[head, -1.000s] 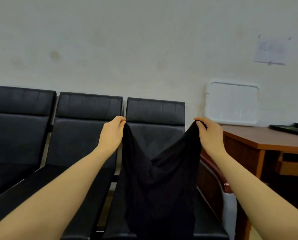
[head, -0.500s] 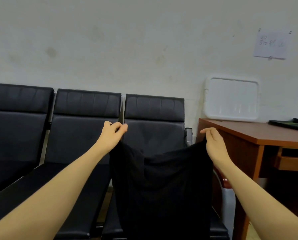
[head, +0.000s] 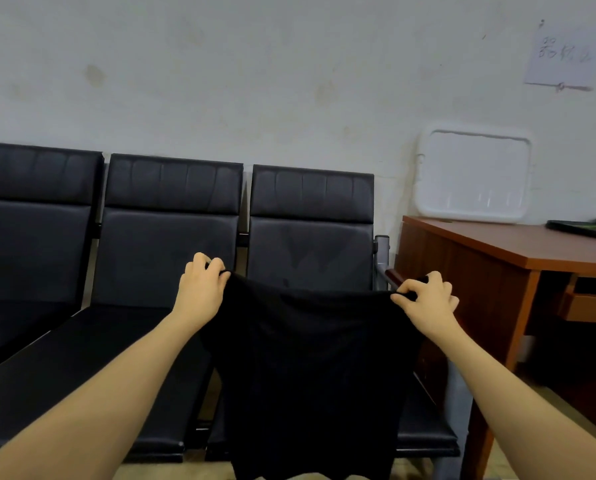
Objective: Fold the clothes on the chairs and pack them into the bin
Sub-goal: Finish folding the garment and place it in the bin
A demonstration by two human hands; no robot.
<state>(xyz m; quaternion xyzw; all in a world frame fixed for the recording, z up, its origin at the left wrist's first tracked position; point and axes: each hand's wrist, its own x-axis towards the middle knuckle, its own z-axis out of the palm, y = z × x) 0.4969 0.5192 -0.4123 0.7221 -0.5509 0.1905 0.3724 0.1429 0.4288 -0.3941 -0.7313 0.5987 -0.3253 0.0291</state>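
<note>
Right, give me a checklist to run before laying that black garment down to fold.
1. Left hand pinches the top corner of the black garment: ok.
2. Right hand pinches the other corner: ok.
3. Top edge spread between the hands: ok, slight sag.
4. Garment hanging flat, untwisted: ok where visible; the bottom hem is out of frame.
5. Seat of the middle chair free of clothes: ok.
6. Bin located: cannot tell, none in view.

Black garment (head: pixel 307 368), black chairs (head: pixel 172 237), reddish-brown desk (head: pixel 518 247), seemingly white tray (head: pixel 473 174).
</note>
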